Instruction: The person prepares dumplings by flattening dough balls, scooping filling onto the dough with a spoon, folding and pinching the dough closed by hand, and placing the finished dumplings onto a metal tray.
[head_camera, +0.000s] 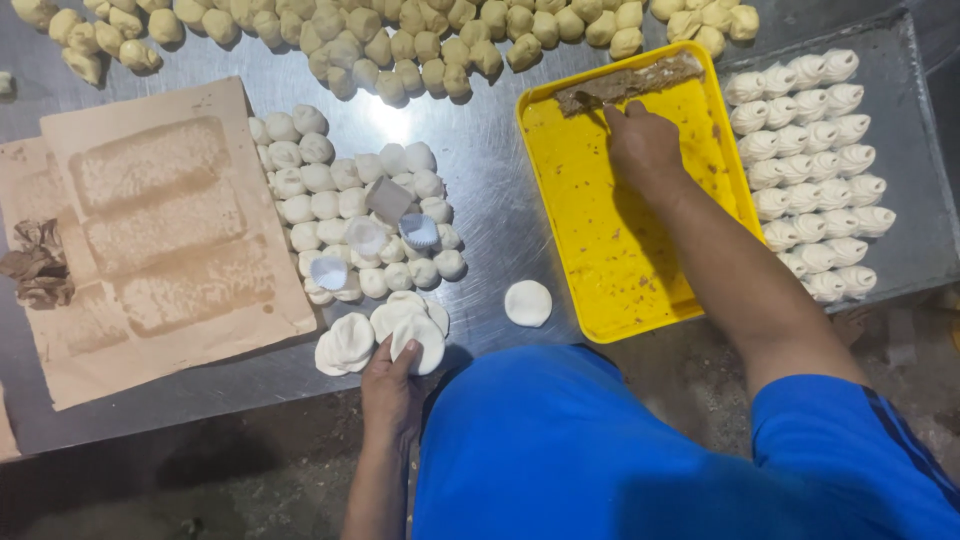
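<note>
I see the brown filling (630, 82) lying along the far rim of the yellow tray (600, 250), and my right hand (643, 145) has its fingertips pinched into it, grip closed on a bit of that paste. My left hand (392, 385) lies at the near edge of the steel desk (480, 180), fingers loosely open on a flattened dough disc (418, 338). One more disc (527, 302) sits alone beside the tray, white dough balls (340, 190) cluster behind, and shaped dumplings (815, 170) line a grey tray (915, 120) at right.

Only one view on my feed: head camera, worn, looking steeply down from close above the steel table (480, 190). Far table edge runs along the frame top; near edge and floor fill the bottom.
</note>
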